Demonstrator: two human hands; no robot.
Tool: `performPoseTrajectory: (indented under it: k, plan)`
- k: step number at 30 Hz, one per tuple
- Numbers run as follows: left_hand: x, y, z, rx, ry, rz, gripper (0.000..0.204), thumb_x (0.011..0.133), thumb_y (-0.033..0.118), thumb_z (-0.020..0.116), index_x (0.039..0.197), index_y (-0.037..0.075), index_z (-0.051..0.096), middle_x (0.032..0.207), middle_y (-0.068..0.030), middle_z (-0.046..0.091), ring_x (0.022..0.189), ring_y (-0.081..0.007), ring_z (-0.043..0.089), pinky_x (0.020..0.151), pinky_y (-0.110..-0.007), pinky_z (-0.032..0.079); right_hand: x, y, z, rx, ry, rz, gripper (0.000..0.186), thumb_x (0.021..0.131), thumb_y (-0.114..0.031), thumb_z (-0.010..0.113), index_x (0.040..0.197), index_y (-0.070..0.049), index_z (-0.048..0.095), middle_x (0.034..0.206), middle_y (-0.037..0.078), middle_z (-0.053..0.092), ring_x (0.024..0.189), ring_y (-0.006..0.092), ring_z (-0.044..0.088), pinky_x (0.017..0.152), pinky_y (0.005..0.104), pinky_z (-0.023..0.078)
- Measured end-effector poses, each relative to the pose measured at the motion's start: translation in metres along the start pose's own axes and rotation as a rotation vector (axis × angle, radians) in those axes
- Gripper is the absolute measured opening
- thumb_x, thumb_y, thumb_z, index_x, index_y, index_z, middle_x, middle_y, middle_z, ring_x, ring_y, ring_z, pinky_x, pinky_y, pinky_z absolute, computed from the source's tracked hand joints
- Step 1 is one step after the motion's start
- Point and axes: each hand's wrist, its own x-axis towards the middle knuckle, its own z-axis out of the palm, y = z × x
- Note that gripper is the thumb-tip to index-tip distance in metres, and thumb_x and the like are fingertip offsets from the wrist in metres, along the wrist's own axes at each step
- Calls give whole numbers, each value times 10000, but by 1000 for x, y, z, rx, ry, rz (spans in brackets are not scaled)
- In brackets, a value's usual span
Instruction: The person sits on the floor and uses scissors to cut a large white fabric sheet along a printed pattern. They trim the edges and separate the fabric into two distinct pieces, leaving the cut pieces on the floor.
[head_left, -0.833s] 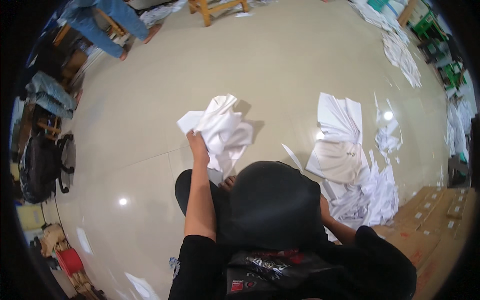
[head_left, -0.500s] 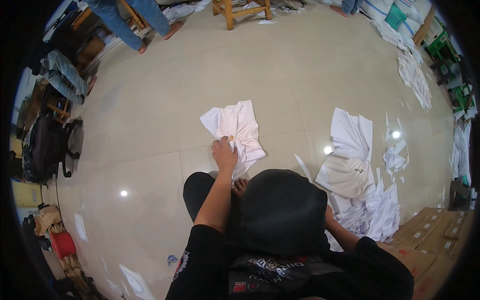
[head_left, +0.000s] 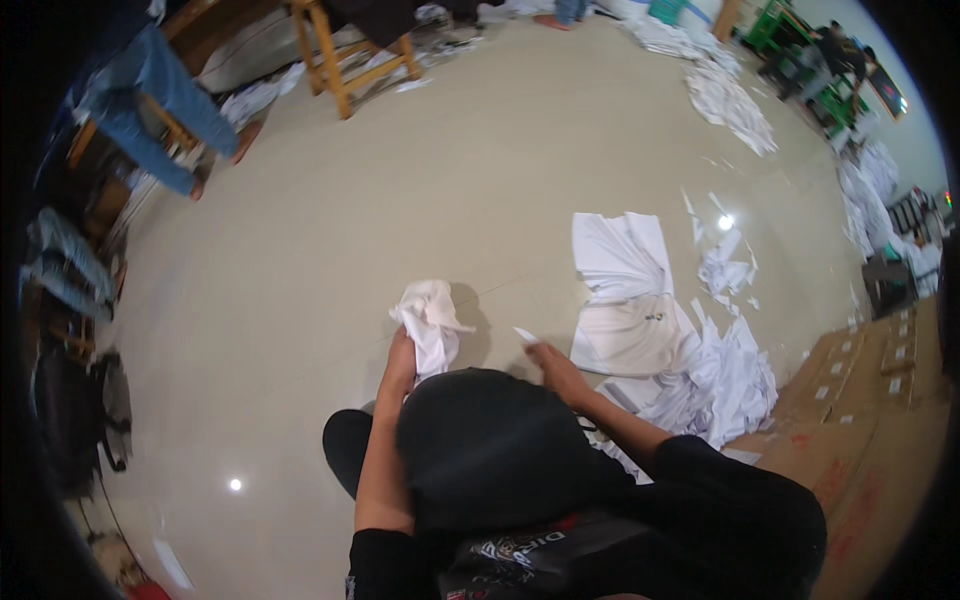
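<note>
My left hand point(head_left: 402, 358) is closed on a bunched white and pale pink cloth piece point(head_left: 432, 312), which hangs raised over the floor and casts a shadow beside it. My right hand point(head_left: 555, 368) is in front of my right knee, its fingers smeared by motion. A narrow pointed white scrap point(head_left: 526, 335) shows at its fingertips; whether it is held or lies on the floor behind them, I cannot tell. To the right, a white shirt panel point(head_left: 635, 335) with a small printed mark lies spread out, partly over a heap of white cloth point(head_left: 725, 385).
Brown cardboard boxes point(head_left: 850, 390) stand at the lower right. Cut scraps point(head_left: 725, 268) lie beyond the heap, with more white cloth point(head_left: 730, 105) at the far right. A wooden stool point(head_left: 345, 75) and a person's legs point(head_left: 165, 105) are at the far left. A dark chair point(head_left: 85, 415) stands left.
My left hand has lifted the cloth piece off the floor and bunched it up. My right hand has come out from beside my knee toward the white scrap. The view has turned right.
</note>
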Motion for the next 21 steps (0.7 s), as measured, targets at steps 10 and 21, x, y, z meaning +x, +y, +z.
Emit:
performPoseTrajectory:
  k: [10,21]
  plan:
    - [-31,30,-19,890,80,475,537,1025,151,684,1544,107,552,1467,-133,614,1357,-237,580,1161,-382,438,100,9,-2,1016,-211,615,568,860,-164,855,1383,-41,671,1466,148,612,1369,239,561,1139,427,477]
    - [-94,37,-90,500,689,325,322,1057,237,648,1330,66,640,1125,-35,666,1014,-130,632,884,-326,517,227,96,-542,-529,1144,306,867,810,-443,914,1480,-52,527,1304,228,713,1204,390,698,989,467,570]
